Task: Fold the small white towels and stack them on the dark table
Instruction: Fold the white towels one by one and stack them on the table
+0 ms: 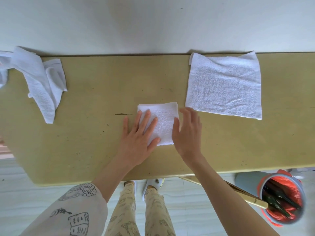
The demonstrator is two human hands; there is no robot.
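Your folded towel (162, 123) lies near the middle of the table (95, 103), a small, nearly square white packet, slightly taller than wide as you look down, its long axis running away from you toward the wall and its sides roughly parallel to the table edges. Your left hand (138, 138) rests flat on its left half, fingers straight and spread, pointing away from you; nothing is gripped. Your right hand (187, 132) sits at the packet's right edge with fingers relaxed and extended, thumb against the towel's side, also holding nothing.

To your right, near the far edge, a spread towel (225, 86) lies flat and unfolded, a large near-square with one corner overhanging the back edge; its near-left corner comes close to the folded packet without touching it. To your far left a crumpled towel (44, 84) lies in a loose diagonal heap, well apart from your hands, with more white cloth at the frame's left border.

Bare tabletop stretches between the heap and your left hand, and in front of the packet up to the near edge.

The table surface is yellowish-olive, scuffed and speckled. Behind it stands a plain pale wall (153, 23). Below the near edge you see pale floor, your patterned trousers and white shoes, and at lower right a bin (283, 200) with an orange-red liner.
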